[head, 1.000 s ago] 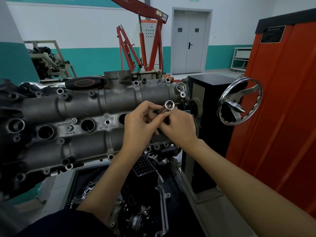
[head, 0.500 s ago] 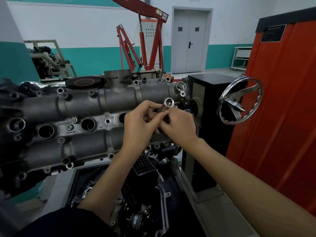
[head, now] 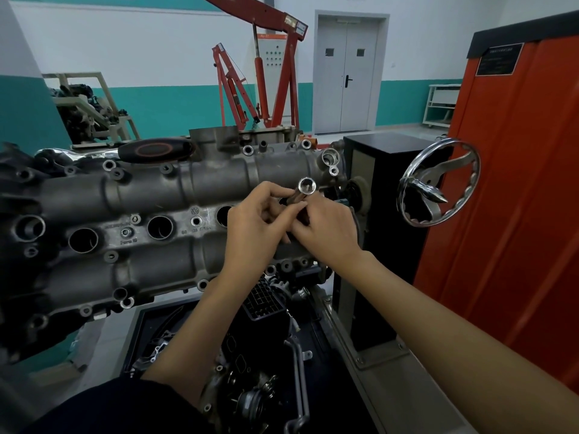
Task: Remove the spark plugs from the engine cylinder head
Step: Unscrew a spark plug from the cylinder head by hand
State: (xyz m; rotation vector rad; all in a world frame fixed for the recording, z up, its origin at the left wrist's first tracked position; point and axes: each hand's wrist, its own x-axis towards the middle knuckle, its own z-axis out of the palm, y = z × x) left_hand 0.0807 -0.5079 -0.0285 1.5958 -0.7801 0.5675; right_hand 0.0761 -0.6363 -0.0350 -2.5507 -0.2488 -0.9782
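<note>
— Workshop wall, white over teal; what stands far left?
— Spare engine (head: 84,111) on a pale frame. Before it, cylinder head (head: 150,214), grey, lying across the view, three open plug wells showing.
— On top of it?
— Tool handle (head: 155,150), black with an orange oval. Behind: red crane (head: 269,73).
— Hands?
— Left hand (head: 253,230), fingers curled, pinching the socket (head: 306,187). Right hand (head: 329,230) grips it from below, just beside the left.
— Socket position?
— Tilted, open end toward camera, at the head's right end. No plug can be made out.
— Right of that?
— Grey door (head: 347,73), black stand (head: 385,183), chrome handwheel (head: 438,183), orange cabinet (head: 517,183).
</note>
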